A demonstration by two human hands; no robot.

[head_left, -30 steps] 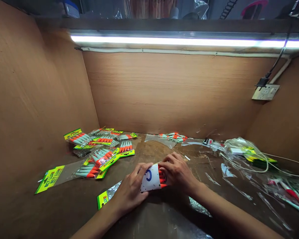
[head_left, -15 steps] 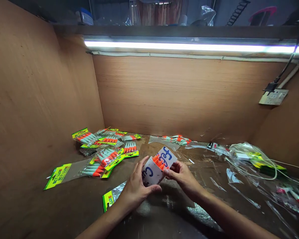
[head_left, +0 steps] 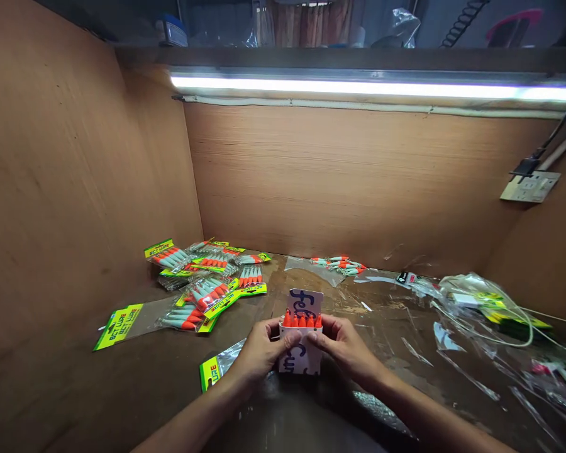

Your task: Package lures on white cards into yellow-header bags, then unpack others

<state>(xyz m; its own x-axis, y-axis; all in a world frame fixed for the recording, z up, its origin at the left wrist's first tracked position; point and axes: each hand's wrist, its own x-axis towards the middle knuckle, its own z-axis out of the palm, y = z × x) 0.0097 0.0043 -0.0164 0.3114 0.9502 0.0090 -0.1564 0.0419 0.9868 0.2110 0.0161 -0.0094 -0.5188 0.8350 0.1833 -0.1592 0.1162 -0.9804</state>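
Note:
Both hands grip a small white card holder (head_left: 302,362) with blue handwriting, held upright over the bench. A row of orange-tipped fishing lures (head_left: 302,320) pokes out of its top, in front of the taller back panel; their lower parts are hidden inside. My left hand (head_left: 264,352) is closed round the left side, thumb on the front. On the right side my right hand (head_left: 346,346) is closed too, its thumb against the front face. Beside my left forearm lies a clear bag with a yellow-green header (head_left: 210,372).
Packed lures (head_left: 207,292) with yellow headers are heaped at the back left. Loose lures (head_left: 339,265) lie on plastic by the back wall. Cables, yellow-green cards (head_left: 509,318) and plastic scraps (head_left: 446,338) litter the right. A socket (head_left: 531,187) is on the right wall.
The card holder has turned from tilted to upright, its front now facing me, and come slightly lower. My right hand has shifted from the back panel to the holder's right side.

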